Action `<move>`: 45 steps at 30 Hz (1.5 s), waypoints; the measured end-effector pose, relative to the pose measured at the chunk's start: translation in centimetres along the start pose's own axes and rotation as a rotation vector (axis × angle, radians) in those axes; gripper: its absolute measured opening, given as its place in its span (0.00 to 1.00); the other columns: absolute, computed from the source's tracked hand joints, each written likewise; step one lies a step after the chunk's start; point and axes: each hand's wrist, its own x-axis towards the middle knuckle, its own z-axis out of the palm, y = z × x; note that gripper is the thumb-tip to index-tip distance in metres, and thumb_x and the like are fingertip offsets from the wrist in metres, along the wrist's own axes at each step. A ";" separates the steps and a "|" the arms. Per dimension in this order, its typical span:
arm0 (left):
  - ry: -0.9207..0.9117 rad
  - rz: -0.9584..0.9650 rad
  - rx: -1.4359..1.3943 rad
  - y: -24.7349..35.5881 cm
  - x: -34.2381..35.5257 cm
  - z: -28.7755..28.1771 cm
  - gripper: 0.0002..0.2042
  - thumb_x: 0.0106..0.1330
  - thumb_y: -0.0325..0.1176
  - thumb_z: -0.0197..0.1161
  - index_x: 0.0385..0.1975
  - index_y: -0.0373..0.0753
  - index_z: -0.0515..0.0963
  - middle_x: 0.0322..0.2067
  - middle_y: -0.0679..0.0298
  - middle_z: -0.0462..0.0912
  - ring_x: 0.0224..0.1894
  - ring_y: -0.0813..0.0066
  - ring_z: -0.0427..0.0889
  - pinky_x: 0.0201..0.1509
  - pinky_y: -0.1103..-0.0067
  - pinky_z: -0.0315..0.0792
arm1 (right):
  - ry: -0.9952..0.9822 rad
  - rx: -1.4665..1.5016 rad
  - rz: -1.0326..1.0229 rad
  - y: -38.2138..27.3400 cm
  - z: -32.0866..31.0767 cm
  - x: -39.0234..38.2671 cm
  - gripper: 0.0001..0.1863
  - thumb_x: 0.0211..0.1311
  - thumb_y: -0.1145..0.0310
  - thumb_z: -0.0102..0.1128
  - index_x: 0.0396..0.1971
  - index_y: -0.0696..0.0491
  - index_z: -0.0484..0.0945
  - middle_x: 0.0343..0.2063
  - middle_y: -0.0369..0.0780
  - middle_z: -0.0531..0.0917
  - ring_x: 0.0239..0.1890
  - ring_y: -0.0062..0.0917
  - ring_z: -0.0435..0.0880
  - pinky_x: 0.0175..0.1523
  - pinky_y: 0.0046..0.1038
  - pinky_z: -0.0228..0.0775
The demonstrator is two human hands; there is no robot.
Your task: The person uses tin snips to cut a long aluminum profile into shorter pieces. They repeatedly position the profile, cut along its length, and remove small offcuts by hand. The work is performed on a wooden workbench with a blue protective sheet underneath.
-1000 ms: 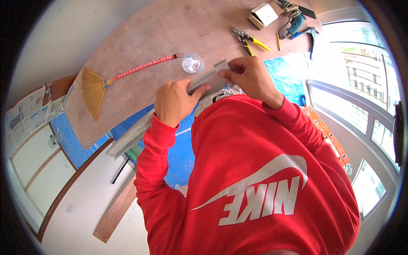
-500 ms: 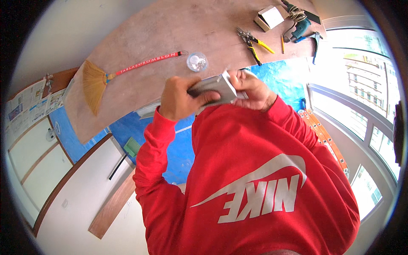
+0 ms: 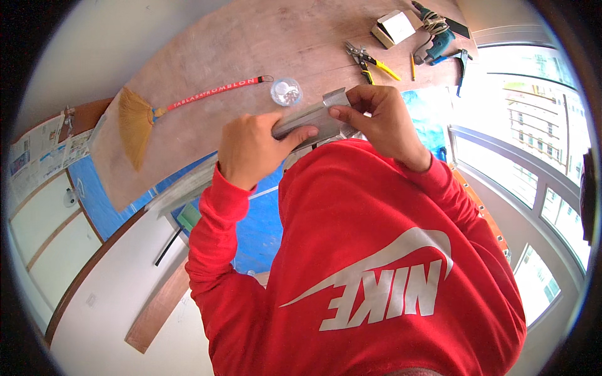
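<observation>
A grey sheet-metal channel [image 3: 318, 120] is held across the front of my chest, over the near edge of the wooden tabletop. My left hand [image 3: 251, 143] is closed round its side, thumb along the near face. At the channel's right end, my right hand [image 3: 385, 122] pinches a bent metal flap between thumb and fingers. A long grey strip [image 3: 182, 185] shows beyond my left forearm; whether it belongs to the same channel I cannot tell. Just past the channel stands a clear round tub [image 3: 286, 92] with small pieces in it.
On the tabletop [image 3: 207, 56] lie a soft broom [image 3: 136, 128], yellow-handled snips [image 3: 374, 62], a pencil [image 3: 412, 66], a white-lidded box [image 3: 395, 28], a corded drill [image 3: 439, 41] and a blue-handled tool [image 3: 461, 66]. Blue sheeting [image 3: 260, 216] lies below. An orange ladder [image 3: 480, 207] stands right.
The channel has turned, bringing its long side and bent flap into view. My left hand has shifted left and down; my right hand has moved slightly right and now pinches the flap.
</observation>
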 end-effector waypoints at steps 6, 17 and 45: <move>0.085 0.200 -0.266 0.1 0.2 1.1 0.32 0.55 0.65 0.75 0.14 0.38 0.76 0.09 0.58 0.71 0.12 0.57 0.75 0.19 0.68 0.68 | -0.507 1.290 0.137 3.0 1.3 0.1 0.14 0.68 0.59 0.70 0.38 0.55 0.83 0.31 0.34 0.87 0.29 0.20 0.85 0.38 0.25 0.79; 0.065 0.151 0.047 -0.6 1.9 1.3 0.34 0.53 0.69 0.72 0.14 0.38 0.74 0.11 0.56 0.74 0.14 0.51 0.77 0.21 0.64 0.70 | -0.205 0.179 -0.057 1.1 -2.5 1.6 0.19 0.61 0.59 0.77 0.25 0.55 0.78 0.20 0.31 0.74 0.23 0.13 0.69 0.27 0.21 0.63; 0.009 -0.079 0.187 1.5 2.1 0.3 0.30 0.58 0.67 0.69 0.22 0.40 0.85 0.18 0.51 0.81 0.23 0.45 0.83 0.26 0.61 0.73 | 0.279 -0.173 -0.237 0.5 -0.6 0.7 0.16 0.61 0.63 0.76 0.30 0.63 0.82 0.16 0.39 0.75 0.20 0.19 0.71 0.27 0.31 0.65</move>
